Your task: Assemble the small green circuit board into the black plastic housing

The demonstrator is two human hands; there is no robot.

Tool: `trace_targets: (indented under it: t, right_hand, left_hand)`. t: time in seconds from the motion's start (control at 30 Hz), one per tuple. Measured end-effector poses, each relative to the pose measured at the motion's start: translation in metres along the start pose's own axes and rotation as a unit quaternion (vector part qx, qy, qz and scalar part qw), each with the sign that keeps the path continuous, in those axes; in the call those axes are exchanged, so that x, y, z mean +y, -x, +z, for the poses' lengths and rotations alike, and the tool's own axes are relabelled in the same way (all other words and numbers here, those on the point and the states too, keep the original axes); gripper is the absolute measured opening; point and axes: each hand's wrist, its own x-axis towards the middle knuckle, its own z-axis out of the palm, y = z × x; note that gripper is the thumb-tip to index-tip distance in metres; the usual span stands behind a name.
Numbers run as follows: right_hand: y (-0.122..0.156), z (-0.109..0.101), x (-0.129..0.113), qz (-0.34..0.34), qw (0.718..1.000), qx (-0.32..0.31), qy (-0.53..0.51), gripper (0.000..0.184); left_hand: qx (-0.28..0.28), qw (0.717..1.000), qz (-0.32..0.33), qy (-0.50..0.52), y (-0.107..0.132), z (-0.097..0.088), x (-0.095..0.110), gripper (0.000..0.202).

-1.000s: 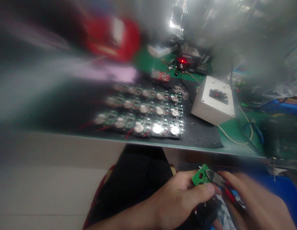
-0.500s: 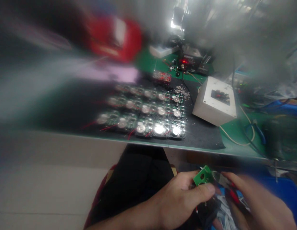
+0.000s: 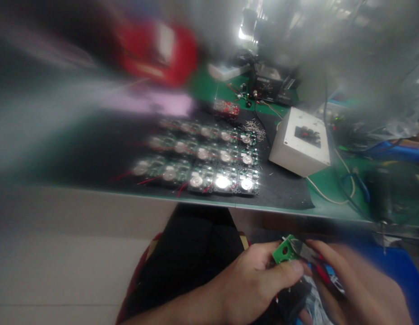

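Low at the right, in front of the bench edge, my left hand point(image 3: 260, 277) is closed around a small green circuit board point(image 3: 283, 250). Its thumb presses on the near side of the board, and a dark part hangs below it. My right hand point(image 3: 368, 280) is closed on cutting pliers point(image 3: 319, 266) with red on the handles. The pliers' metal jaws reach the board's right edge; whether they touch it I cannot tell. Blur hides part of the right fingers. Beneath both hands shows a blue bin point(image 3: 395, 266), with pale, crumpled plastic in it.
On the black mat point(image 3: 283, 192) lie rows of circuit boards point(image 3: 202, 155) with round silver parts and red wires. Clipped leads point(image 3: 255, 128) are heaped behind them. A white box point(image 3: 300, 140) stands right, a black powered unit point(image 3: 268, 85) at the back. A cable loops at the right.
The pliers have moved slightly left, closer to the green board, with my right hand. My left hand stays put. The bench view has shifted a little left, and the unit's red light no longer shows.
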Motion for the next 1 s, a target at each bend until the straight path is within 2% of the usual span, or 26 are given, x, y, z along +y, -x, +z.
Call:
trace_targets:
  t: [0.3,0.57,0.73,1.0]
  right_hand:
    - [0.005,0.002,0.001,0.015,1.0,-0.009,0.013,0.033]
    - [0.01,0.0,0.001,0.028,0.998,-0.028,0.043,0.038]
    - [0.013,0.002,0.0,0.011,0.999,-0.015,0.034,0.034]
    - [0.03,0.01,0.006,0.002,0.997,-0.051,0.061,0.039]
  left_hand:
    - [0.002,1.0,-0.002,-0.006,0.0,0.0,0.0,0.041]
    - [0.024,0.996,-0.004,-0.082,0.003,0.003,0.007,0.042]
    - [0.023,0.997,0.007,-0.08,0.004,0.001,0.003,0.043]
    - [0.015,0.997,-0.017,-0.079,0.002,-0.001,0.002,0.047]
